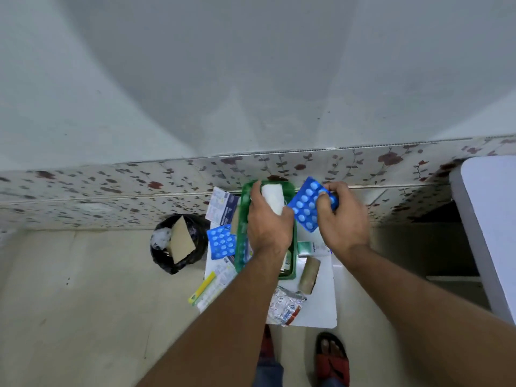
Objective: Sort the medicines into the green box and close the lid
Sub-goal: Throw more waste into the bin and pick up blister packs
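Note:
The green box (242, 219) stands open on a small white table (321, 308) against the wall. Above the box, my left hand (266, 227) grips a white gauze roll (273, 198). To the right of the box's far end, my right hand (342, 219) holds a blue blister pack (305, 208) of white tablets, tilted. A second blue blister pack (222, 242) lies left of the box. A brown bandage roll (309, 275), a white-green carton (311, 248) and a silver foil strip (286, 305) lie to the right and front. My arm hides most of the box's inside.
White-blue cartons (223, 208) and a yellow-edged leaflet (208, 286) lie left of the box. A black bin (178, 241) with cardboard stands on the floor to the left. A white tabletop (488, 219) juts in at right. My sandalled foot (332, 356) is below the table.

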